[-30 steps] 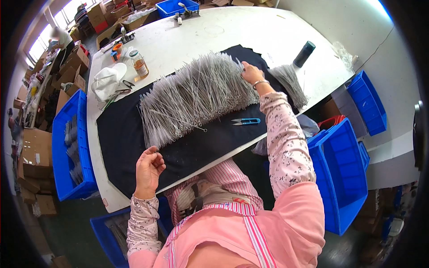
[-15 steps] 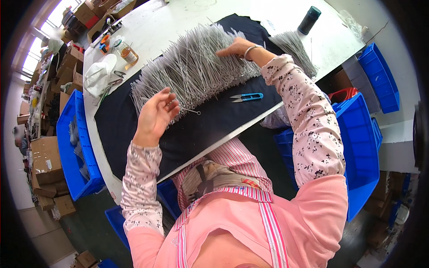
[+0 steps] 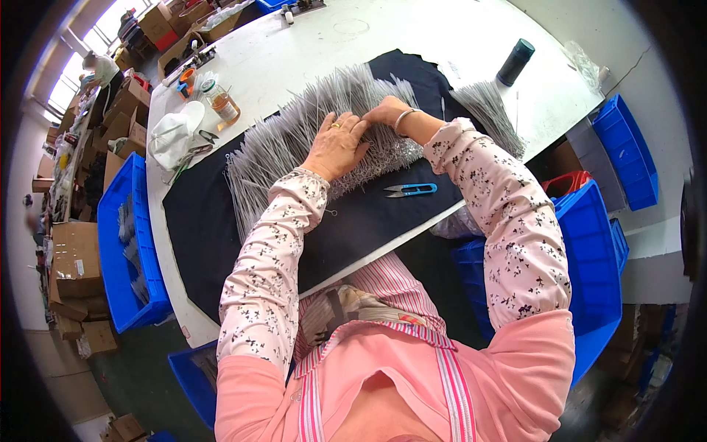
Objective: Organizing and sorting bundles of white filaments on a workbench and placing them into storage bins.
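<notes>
A thick heap of thin grey wire brushes (image 3: 274,151) with small looped ends lies across a dark cloth (image 3: 202,221). On the middle of the heap rests my left hand (image 3: 337,146), its fingers loosely spread over the brushes and a ring on one of them. My right hand (image 3: 390,114) meets it from the right, fingertips drawn together close to the left fingers. Whatever those fingertips grip is too small to make out. Blue-handled thread snips (image 3: 412,190) lie on the cloth in front of the heap. Another bundle of brushes (image 3: 490,118) is fanned out to the right.
The white table (image 3: 434,26) carries a dark cylinder (image 3: 515,62) at far right. A jar of amber liquid (image 3: 221,102), a white cloth cap (image 3: 169,140) and pliers (image 3: 197,151) sit at left. Blue bins (image 3: 132,250) flank the table. Someone stands in the far left background.
My left hand has moved right and away from me, from the heap's near left edge onto its middle. My right hand has shifted slightly, and the two hands now meet.
</notes>
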{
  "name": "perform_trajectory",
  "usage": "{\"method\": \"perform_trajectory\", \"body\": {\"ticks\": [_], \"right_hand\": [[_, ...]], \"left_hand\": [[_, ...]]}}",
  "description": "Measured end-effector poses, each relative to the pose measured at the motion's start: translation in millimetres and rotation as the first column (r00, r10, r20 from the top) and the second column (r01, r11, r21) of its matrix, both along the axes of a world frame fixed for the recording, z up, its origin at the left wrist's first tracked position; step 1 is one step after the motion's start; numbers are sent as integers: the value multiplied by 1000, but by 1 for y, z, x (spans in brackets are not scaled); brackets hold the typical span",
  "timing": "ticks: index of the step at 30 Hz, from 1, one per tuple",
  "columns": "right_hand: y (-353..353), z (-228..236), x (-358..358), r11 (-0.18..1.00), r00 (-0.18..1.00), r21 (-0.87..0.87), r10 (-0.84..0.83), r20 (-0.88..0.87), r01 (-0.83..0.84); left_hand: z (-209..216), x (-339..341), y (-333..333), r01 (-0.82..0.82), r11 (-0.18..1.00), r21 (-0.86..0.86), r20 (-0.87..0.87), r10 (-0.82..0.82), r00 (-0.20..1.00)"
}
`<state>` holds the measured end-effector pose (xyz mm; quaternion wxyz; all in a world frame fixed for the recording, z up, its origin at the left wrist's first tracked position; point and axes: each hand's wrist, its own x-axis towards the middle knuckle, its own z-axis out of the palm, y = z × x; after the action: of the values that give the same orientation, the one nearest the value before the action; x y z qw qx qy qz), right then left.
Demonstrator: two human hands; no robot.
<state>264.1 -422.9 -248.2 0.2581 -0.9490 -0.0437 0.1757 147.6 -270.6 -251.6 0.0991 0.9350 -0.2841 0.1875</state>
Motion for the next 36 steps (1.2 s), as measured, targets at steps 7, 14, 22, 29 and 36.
{"method": "perform_trajectory", "body": {"ticks": [7, 14, 22, 29, 36], "right_hand": [[-1, 7, -3, 929, 990, 345, -113, -87, 137], [-8, 0, 12, 903, 998, 424, -43, -52, 61], [-1, 24, -2, 998, 970, -30, 62, 234, -56], [3, 61, 10, 946, 960, -271, 226, 164, -176], [5, 72, 27, 976, 980, -97, 200, 16, -197]], "left_hand": [[-19, -6, 10, -65, 993, -95, 118, 76, 990], [-16, -11, 13, -93, 990, -105, 123, 106, 987], [-22, 1, 10, 54, 998, -37, 87, -51, 995], [-17, 6, 4, 80, 987, -143, 73, -70, 995], [0, 16, 1, 184, 977, 107, 108, -196, 975]]}}
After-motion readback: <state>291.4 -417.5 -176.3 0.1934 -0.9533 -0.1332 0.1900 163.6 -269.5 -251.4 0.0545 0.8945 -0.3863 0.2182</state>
